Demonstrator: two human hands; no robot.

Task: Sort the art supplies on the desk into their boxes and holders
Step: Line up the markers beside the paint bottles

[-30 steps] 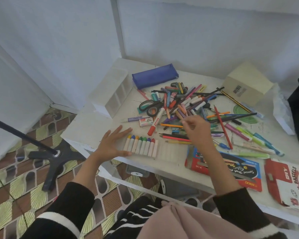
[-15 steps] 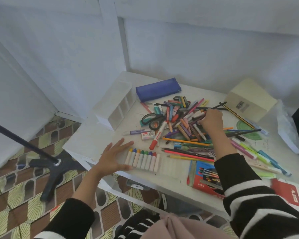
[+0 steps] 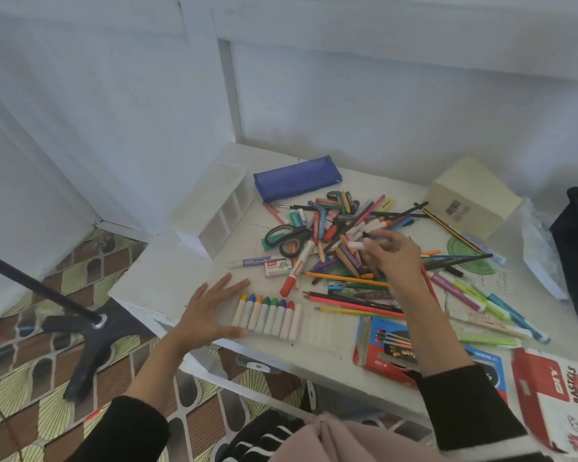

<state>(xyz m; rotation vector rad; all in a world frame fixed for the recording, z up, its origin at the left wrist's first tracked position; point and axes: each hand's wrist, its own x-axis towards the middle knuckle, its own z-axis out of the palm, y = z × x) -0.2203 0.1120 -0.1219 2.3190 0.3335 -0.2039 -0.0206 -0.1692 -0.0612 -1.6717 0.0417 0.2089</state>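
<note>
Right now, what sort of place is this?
Probably a home craft or study corner: a white desk set into a wall corner, a heap of pens and pencils, a row of crayons, an oil pastels box and a patterned floor.

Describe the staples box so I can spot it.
Find the white compartment holder at the desk's left. Just in front lies a purple pen; the staples box sits at its right end. It's the only small carton, left of the red marker.
</note>
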